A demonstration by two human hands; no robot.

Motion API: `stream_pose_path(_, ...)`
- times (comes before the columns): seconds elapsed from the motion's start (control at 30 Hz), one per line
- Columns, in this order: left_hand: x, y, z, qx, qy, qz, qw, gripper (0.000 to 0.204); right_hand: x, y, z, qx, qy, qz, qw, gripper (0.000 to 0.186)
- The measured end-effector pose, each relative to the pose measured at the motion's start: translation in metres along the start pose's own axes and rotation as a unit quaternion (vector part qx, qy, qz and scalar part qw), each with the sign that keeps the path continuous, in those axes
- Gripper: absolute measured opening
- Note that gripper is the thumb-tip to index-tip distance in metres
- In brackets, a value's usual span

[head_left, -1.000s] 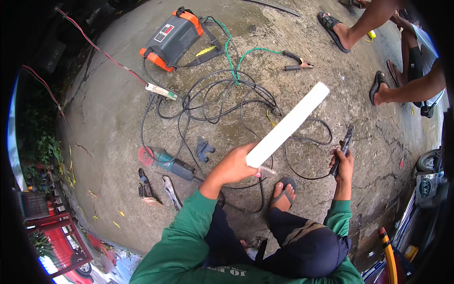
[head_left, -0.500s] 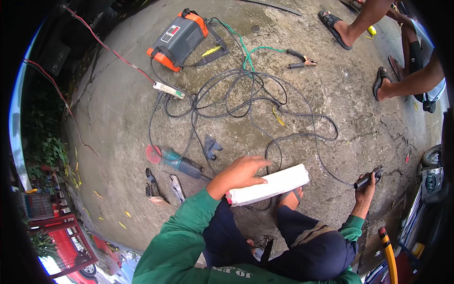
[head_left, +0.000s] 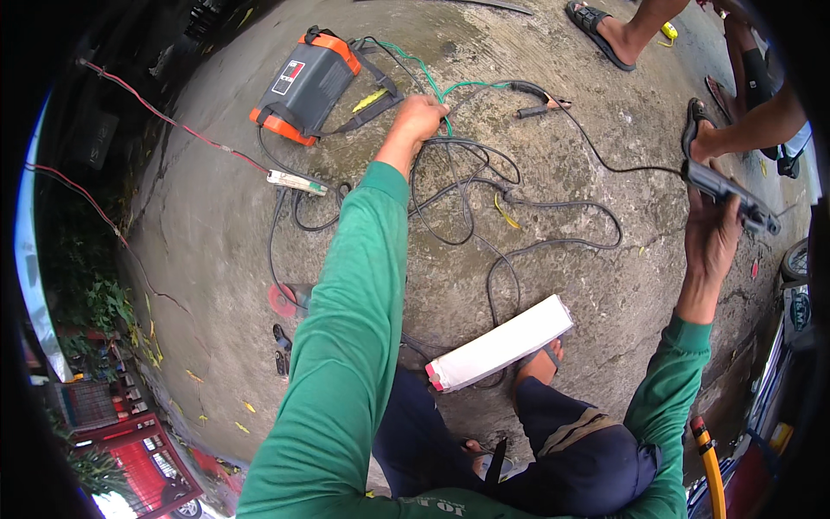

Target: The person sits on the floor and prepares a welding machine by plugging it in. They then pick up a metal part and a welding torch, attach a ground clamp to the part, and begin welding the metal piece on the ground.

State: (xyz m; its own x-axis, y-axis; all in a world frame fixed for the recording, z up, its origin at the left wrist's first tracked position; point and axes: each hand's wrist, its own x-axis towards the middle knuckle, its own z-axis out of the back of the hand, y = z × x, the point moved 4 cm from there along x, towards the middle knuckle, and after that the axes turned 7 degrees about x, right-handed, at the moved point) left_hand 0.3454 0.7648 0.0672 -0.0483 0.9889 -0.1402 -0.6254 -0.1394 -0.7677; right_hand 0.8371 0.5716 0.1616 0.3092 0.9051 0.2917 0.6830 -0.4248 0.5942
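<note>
Out ahead, my left hand (head_left: 420,119) is closed on a black cable (head_left: 596,157), beside a green cable (head_left: 406,57). From there the black cable arcs across to an electrode holder (head_left: 722,189), which my right hand (head_left: 714,233) grips at the right. A long white box (head_left: 501,342) with a red end lies by my right foot, untouched. Beyond my left hand stands a grey and orange welding machine (head_left: 313,85) with a strap. A ground clamp (head_left: 545,105) rests on the concrete at the green cable's end.
My left sleeve covers most of an angle grinder; its red disc (head_left: 281,299) shows. Loops of black cable (head_left: 553,249) spread over the concrete. A white power strip (head_left: 296,182) joins a red wire (head_left: 173,124). Another person's sandalled foot (head_left: 616,43) is at upper right.
My left hand has left the white box, reached far forward and closed on the cable. My right hand has raised the electrode holder forward and rightward, drawing its cable up across the scene.
</note>
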Motion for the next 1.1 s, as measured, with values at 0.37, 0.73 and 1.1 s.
stream_pose_path(0.37, -0.059, -0.086, 0.171, -0.017, -0.161, -0.022, 0.987, 0.028, 0.09, -0.12, -0.021, -0.347, -0.045, 0.086, 0.933, 0.034)
stream_pose_path(0.73, -0.018, -0.028, 0.284, -0.743, -0.052, -0.036, 0.667, 0.025, 0.005, -0.064, 0.148, -0.454, -0.139, -0.085, 0.876, 0.034)
stream_pose_path(1.1, -0.094, -0.034, 0.153, -0.407, -0.044, -0.151, 0.9, 0.058, -0.151, 0.086, 0.26, -0.342, -0.363, -0.224, 0.837, 0.021)
